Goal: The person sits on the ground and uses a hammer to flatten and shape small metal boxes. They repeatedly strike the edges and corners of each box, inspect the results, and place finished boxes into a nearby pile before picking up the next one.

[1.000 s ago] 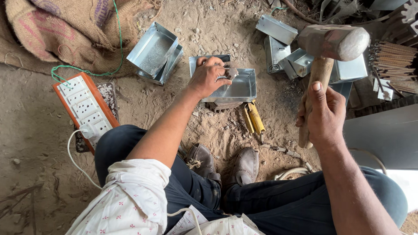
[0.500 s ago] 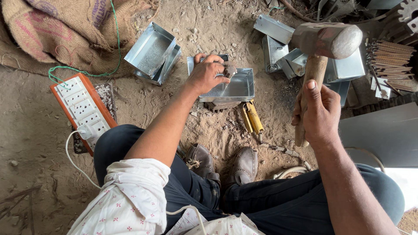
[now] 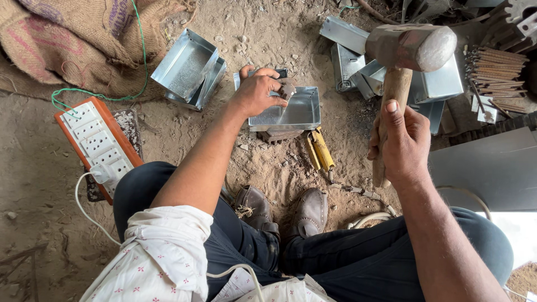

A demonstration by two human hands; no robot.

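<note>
My right hand [image 3: 404, 142] grips the wooden handle of a heavy hammer [image 3: 411, 47], whose metal head is raised at the upper right. My left hand [image 3: 256, 92] holds a small dark tool [image 3: 288, 88] upright against the inside of a shallow metal tray [image 3: 296, 114]. That tray rests on a block on the dirt ground in front of my shoes [image 3: 282, 211].
Stacked metal trays [image 3: 190, 70] lie at the upper left, more sheet-metal pieces [image 3: 358, 61] at the upper right beside a bundle of thin rods [image 3: 495, 61]. An orange-and-white power strip [image 3: 98, 142] lies at the left, a yellow-handled tool [image 3: 320, 150] below the tray, burlap sacking [image 3: 72, 39] behind.
The hammer has stayed raised at about the same height. My left hand has kept the small tool on the tray, with only a slight shift.
</note>
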